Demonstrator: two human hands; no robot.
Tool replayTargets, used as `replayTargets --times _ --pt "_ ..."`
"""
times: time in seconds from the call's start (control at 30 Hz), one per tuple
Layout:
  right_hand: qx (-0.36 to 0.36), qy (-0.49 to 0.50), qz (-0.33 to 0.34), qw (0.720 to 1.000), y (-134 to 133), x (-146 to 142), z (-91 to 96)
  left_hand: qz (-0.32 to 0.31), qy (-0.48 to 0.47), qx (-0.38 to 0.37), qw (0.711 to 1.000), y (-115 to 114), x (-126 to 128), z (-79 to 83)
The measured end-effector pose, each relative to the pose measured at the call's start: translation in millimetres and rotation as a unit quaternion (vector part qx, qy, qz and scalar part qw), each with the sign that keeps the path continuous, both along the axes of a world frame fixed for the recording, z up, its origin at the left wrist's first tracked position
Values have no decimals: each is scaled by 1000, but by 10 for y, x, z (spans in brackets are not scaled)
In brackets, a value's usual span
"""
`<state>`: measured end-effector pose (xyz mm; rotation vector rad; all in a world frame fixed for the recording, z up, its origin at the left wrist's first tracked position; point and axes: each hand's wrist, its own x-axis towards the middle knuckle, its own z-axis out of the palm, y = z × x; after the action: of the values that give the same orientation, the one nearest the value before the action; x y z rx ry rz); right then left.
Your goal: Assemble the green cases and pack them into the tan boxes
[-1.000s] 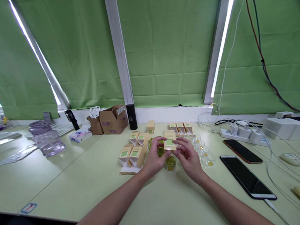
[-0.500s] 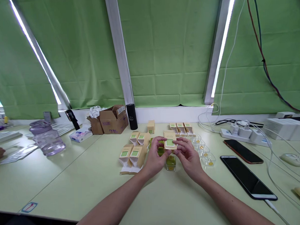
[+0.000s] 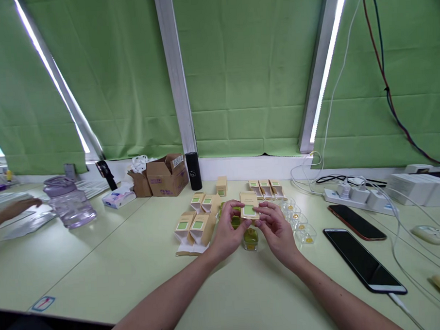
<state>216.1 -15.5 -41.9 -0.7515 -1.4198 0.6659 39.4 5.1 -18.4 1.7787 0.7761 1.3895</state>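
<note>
The small tan carton [image 3: 248,200] is between your hands over the middle of the bench [image 3: 262,289], its green label [image 3: 248,211] turned towards you, probably so you can see that face while steadying both sides. Your left hand [image 3: 226,232] and right hand [image 3: 280,232] share the grip, fingertips closed on opposite sides, forearms converging from your side. A green container [image 3: 250,240] stands just nearer you; other cartons [image 3: 197,227] left and clear containers [image 3: 305,233] right seem set within easy reach.
</note>
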Motion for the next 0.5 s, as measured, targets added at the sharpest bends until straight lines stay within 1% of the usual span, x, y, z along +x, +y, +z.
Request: replayTargets --times 0.23,0.5 --pt "5 -4 0 1000 20 5 -28 8 -7 -2 1000 0 8 -4" --pt "0 2 -2 1000 4 -6 -12 17 0 5 1000 7 6 -26"
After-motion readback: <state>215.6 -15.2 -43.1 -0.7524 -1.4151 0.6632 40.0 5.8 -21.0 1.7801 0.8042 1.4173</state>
